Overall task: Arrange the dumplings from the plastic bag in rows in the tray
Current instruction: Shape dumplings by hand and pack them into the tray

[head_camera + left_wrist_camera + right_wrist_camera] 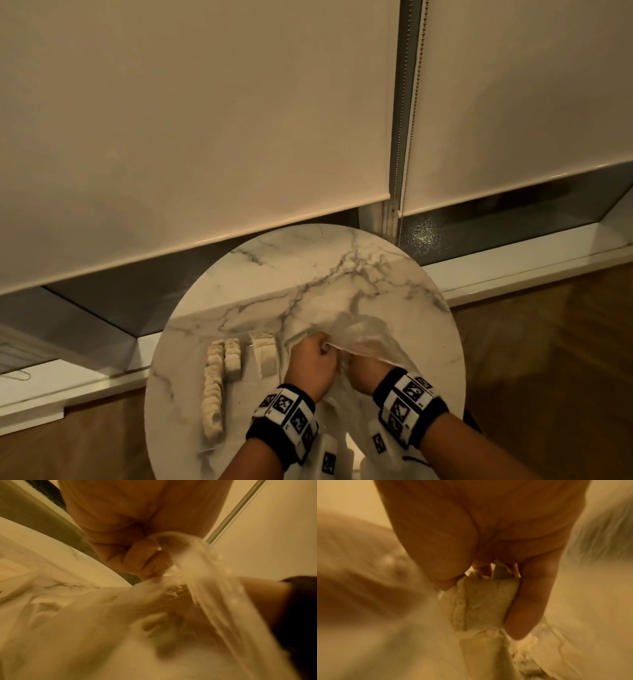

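Observation:
A clear plastic bag (366, 335) lies crumpled on the right of the round marble table (325, 267). My left hand (315, 356) grips the bag's upper edge in a fist, seen close in the left wrist view as the left hand (149, 558) holding the film of the bag (211, 582). My right hand (364, 375) reaches inside the bag. There the right hand (481, 608) pinches a pale dumpling (484, 601) between thumb and finger. Left of the hands, a clear tray (246, 380) holds three rows of dumplings (214, 387), the leftmost row the longest.
The table stands against a window with lowered roller blinds (205, 120) and a bead chain (411, 102). Wooden floor (548, 342) shows to the right. The far half of the marble top is bare. More dumplings inside the bag are blurred.

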Available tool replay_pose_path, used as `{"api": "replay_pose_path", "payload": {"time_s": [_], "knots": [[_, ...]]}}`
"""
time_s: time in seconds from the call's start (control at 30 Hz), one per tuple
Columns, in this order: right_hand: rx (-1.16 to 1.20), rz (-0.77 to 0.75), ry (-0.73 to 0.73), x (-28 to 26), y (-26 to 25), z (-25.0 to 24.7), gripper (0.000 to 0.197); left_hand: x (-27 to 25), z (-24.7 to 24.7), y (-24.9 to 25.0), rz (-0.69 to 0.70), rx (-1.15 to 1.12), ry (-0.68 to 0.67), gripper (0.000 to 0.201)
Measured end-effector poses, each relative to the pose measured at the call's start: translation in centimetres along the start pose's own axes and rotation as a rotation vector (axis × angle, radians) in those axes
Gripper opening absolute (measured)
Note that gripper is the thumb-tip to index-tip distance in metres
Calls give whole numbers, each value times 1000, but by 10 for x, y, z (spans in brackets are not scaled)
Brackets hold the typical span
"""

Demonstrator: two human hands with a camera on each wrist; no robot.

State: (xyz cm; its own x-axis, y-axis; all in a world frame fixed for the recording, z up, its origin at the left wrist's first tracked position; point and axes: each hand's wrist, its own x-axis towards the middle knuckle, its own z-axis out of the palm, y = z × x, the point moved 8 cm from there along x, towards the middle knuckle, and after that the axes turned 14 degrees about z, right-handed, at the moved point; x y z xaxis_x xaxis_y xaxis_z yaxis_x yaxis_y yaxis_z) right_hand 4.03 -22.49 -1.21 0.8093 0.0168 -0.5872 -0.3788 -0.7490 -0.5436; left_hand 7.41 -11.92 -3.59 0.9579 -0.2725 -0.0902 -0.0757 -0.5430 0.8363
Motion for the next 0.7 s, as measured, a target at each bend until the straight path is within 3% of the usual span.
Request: {"api": "replay_pose_path", "payload": {"time_s": [0.13, 0.23, 0.37, 0.5, 0.6, 0.7], "knots": [[-51, 61, 44, -14, 14, -14, 41, 17, 0, -3, 14, 92, -31, 25], [74, 102, 97, -30, 26, -31, 25, 25, -1, -16, 0, 191, -38, 22], [259, 84, 23, -54, 27, -43, 9, 27, -4, -38, -44, 207, -8, 31], [405, 27, 0, -64, 21, -56, 12, 18, 7, -53, -129, -51, -28, 13], [513, -20, -22, -67, 10, -64, 14, 2, 9, -40, -177, -398, -8, 28], [586, -49, -48, -68, -7, -70, 12, -10, -6, -36, -217, -598, 51, 39]]}}
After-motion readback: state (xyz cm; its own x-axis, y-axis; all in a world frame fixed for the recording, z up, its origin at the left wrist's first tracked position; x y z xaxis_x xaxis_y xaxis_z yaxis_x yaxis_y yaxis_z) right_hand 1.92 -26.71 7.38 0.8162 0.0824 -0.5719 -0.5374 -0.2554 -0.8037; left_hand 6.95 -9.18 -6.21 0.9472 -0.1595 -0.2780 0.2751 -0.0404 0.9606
